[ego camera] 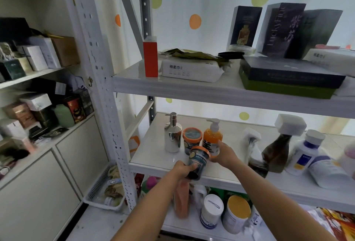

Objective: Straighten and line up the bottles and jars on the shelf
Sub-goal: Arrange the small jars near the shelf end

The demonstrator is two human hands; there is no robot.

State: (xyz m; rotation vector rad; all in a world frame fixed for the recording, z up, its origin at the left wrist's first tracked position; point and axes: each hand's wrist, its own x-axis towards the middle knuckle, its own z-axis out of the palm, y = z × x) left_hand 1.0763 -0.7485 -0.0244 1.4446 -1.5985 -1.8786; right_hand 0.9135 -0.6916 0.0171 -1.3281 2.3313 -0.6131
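Observation:
On the middle shelf (153, 162) a chrome pump bottle (172, 135), an orange-lidded jar (191, 139) and an orange pump bottle (212, 138) stand upright in a row at the left. My left hand (183, 169) grips a second dark teal jar with an orange lid (197, 162), tilted at the shelf's front edge. My right hand (223, 153) is closed on the base of the orange pump bottle. Further right a white spray bottle (251, 141) and a brown bottle with a white cap (278, 144) lean, and a white bottle (305, 154) stands by a white jar on its side (328, 173).
The upper shelf (211, 87) carries a red box, a tissue pack and dark boxes. The bottom shelf holds white tubs (211, 211) and an orange bottle. A white perforated post (107, 94) stands left, with a cluttered cabinet beyond it.

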